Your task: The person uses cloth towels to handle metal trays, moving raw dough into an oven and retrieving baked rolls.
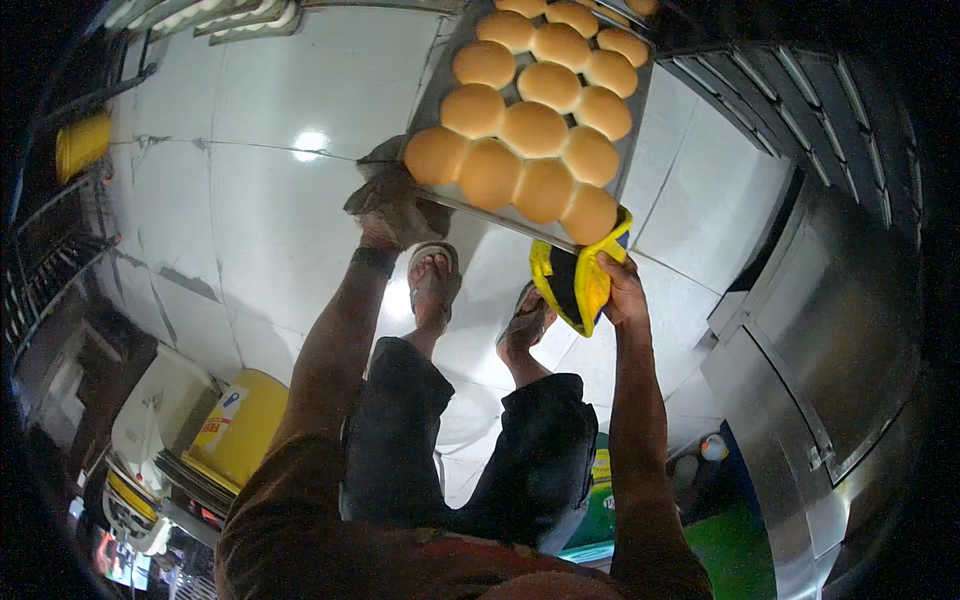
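A metal baking tray [495, 218] full of browned bread buns [534, 129] is held out over the floor at the top centre. At its near left corner my left hand [390, 210] grips the tray through a dark cloth [394, 191] that covers most of the fingers. My right hand [622, 285] holds a yellow-edged pot holder [589, 281] with a black patch against the near right corner. The buns sit close together in rows, several of them touching. The tray's far end runs to the picture's top edge.
Racked trays of pale dough pieces [251, 19] stand at the upper left. A dark slatted rack [795, 97] is at the upper right, and a stainless steel cabinet [825, 337] lines the right side. Yellow and white containers [240, 427] stand lower left. My sandalled feet are on the tiled floor [300, 225].
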The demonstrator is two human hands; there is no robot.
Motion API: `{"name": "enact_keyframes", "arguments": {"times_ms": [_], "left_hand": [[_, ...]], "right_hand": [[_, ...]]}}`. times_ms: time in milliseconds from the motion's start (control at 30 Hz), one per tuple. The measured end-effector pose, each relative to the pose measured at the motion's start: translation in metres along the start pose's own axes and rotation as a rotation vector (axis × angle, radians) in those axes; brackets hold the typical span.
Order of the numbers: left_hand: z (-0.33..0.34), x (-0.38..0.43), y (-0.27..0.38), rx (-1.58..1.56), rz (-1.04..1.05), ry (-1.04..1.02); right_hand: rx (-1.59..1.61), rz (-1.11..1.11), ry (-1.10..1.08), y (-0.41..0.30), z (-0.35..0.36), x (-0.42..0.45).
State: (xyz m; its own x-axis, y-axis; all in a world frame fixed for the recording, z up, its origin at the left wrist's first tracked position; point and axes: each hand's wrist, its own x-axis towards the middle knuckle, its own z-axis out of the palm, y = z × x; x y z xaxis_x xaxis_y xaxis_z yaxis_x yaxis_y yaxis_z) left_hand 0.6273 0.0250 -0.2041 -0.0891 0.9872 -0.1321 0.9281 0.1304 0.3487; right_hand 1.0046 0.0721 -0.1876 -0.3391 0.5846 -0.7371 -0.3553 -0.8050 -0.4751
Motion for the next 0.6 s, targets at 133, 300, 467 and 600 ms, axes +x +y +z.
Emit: {"name": "enact_keyframes", "arguments": {"times_ms": [133, 300, 467, 600], "left_hand": [[-0.010, -0.002, 0.029, -0.051, -0.033, -0.070], [0.012, -0.006, 0.053, -0.130, 0.067, -0.085], [0.047, 0.054, 0.058, -0.143, 0.099, -0.022], [0.080, 0.123, 0.049, -0.159, 0.094, 0.002]], "right_hand": [[0.032, 0.033, 0.021, 0.004, -0.016, 0.028], [0.077, 0.033, 0.013, 0.004, -0.033, 0.063], [0.122, -0.109, 0.115, 0.000, -0.043, 0.065], [-0.006, -0.113, 0.258, 0.030, -0.086, 0.022]]}}
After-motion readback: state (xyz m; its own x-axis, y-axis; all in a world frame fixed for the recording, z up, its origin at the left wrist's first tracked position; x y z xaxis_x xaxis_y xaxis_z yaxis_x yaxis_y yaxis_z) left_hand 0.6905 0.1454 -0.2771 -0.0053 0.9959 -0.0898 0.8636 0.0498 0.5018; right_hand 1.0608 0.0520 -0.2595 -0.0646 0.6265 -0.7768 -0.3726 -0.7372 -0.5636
